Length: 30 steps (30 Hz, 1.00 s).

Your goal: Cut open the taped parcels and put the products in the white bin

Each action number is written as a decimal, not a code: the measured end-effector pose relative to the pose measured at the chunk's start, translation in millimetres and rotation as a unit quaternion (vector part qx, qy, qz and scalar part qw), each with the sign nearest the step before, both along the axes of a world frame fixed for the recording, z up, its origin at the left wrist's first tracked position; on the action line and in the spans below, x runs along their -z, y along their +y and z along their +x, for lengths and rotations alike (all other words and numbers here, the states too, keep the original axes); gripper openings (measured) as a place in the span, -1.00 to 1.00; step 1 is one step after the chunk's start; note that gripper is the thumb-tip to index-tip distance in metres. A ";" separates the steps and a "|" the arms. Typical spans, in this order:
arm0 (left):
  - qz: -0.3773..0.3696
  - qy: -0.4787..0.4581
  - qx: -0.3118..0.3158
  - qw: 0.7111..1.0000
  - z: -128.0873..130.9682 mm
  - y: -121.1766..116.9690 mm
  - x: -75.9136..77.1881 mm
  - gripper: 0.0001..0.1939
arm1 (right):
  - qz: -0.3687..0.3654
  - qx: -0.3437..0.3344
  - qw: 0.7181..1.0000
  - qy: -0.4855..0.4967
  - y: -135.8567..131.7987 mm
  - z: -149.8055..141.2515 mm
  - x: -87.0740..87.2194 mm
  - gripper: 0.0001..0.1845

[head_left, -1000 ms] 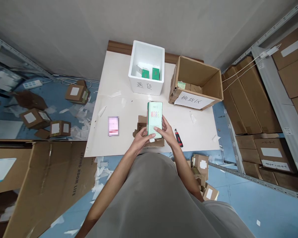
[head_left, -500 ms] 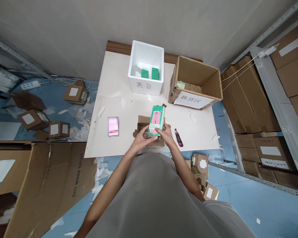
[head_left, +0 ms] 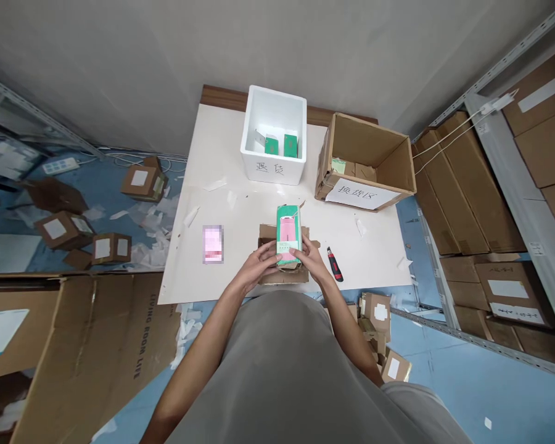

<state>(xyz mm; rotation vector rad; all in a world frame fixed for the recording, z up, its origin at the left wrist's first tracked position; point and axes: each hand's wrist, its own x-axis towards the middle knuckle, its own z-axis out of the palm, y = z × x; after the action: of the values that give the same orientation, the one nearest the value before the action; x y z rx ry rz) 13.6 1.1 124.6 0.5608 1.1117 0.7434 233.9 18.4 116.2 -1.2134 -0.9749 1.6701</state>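
Observation:
A green product box (head_left: 288, 234) with a pink panel on its upper face is held over an opened brown cardboard parcel (head_left: 269, 233) near the front edge of the white table (head_left: 222, 160). My left hand (head_left: 255, 269) grips the box's near left corner. My right hand (head_left: 312, 262) holds its near right side. Both hands have fingers curled round the box.
A white foam bin (head_left: 274, 134) with green boxes inside and an open cardboard carton (head_left: 367, 161) with a paper label stand at the table's back. A red-and-black cutter (head_left: 333, 264) lies right of my hands, a pink item (head_left: 213, 243) to the left. Small parcels and paper scraps litter the floor; shelves of cartons stand at right.
The green box was turned in my hands from its pale printed face to the pink-panelled face, and brought lower and closer over the brown parcel.

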 end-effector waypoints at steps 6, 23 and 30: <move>-0.048 -0.089 -0.015 0.995 0.2 0.5 4.9 0.13 | -0.012 0.010 1.000 -0.014 0.6 -5.4 11.2 0.30; 0.193 0.003 -0.101 0.976 -6.9 209.0 -72.0 -0.13 | 0.114 0.015 0.992 -0.052 195.7 -34.4 -69.3 0.21; 0.220 0.106 -0.179 0.953 -19.6 273.3 -104.5 -0.37 | 0.113 0.102 0.978 -0.145 279.5 -24.2 -84.0 -0.06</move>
<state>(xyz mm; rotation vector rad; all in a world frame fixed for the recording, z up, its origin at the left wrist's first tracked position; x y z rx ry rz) -6.0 274.4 229.1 0.8406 1.2704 1.2895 209.7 297.9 200.2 -1.3743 -1.1388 1.2092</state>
